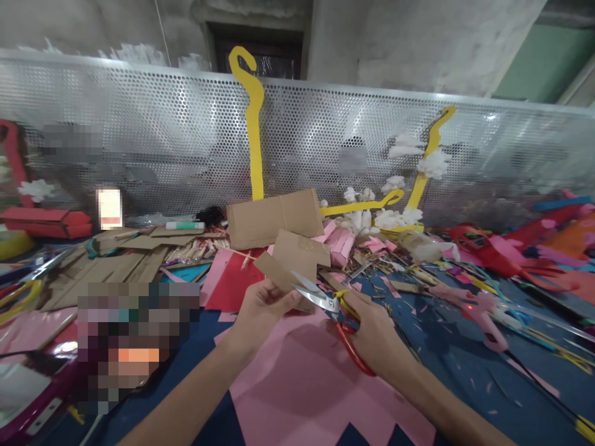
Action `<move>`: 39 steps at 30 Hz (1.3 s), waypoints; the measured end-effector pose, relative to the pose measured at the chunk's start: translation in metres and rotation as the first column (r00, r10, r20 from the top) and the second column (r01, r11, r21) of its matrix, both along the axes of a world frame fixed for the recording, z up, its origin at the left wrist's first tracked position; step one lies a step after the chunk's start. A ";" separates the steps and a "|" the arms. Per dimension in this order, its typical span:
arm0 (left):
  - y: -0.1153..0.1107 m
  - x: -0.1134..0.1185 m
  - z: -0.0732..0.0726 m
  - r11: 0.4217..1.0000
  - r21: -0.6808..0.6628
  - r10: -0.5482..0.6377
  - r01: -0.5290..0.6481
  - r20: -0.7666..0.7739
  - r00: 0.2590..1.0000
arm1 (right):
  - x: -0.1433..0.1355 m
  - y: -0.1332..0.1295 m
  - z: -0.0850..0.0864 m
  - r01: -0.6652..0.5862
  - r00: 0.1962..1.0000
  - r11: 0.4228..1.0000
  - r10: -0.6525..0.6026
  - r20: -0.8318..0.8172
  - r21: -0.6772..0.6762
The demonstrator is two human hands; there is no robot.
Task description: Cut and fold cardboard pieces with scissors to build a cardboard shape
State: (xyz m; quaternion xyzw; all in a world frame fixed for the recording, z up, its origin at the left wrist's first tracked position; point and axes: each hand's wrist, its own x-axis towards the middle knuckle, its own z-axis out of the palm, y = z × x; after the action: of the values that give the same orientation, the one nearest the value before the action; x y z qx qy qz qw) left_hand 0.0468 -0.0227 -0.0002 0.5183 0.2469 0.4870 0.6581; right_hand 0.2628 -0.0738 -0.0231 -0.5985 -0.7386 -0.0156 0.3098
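Note:
My left hand (264, 310) pinches a small brown piece of cardboard (273, 272) between thumb and fingers. In my right hand (372, 322) is a pair of scissors (320, 299) with one red and one yellow handle. The blades are spread apart, pointing left at the cardboard near my left fingertips. Whether they touch its edge I cannot tell. Another cut piece of cardboard (300, 251) lies just behind. Beneath both hands a large pink sheet (302, 378) covers part of the dark blue table surface.
A cardboard piece with a yellow hooked strip (255, 142) leans against the perforated metal panel (186, 130). To the right lies a pink glue gun (478, 310), its cord trailing off. Cardboard strips (106, 272) and a red sheet (232, 285) are left of centre. Scraps litter the right side.

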 end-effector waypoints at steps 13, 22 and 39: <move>0.002 0.001 -0.005 1.000 -0.005 -0.010 0.010 -0.012 1.000 | 0.000 0.001 -0.001 -0.009 0.999 0.999 0.007 -0.048 -0.043; -0.002 0.003 -0.003 0.999 -0.034 0.014 -0.016 -0.064 0.998 | -0.003 -0.003 0.005 -0.058 0.996 0.998 0.058 -0.067 0.008; 0.000 0.002 -0.013 1.000 0.022 -0.008 0.010 -0.115 0.993 | -0.006 -0.003 0.003 -0.035 0.997 0.999 0.035 -0.072 0.004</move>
State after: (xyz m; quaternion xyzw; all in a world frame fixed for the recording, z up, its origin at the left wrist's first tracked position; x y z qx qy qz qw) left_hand 0.0492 -0.0230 -0.0127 0.5541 0.2767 0.4560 0.6391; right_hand 0.2571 -0.0764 -0.0197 -0.5852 -0.7373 0.0105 0.3374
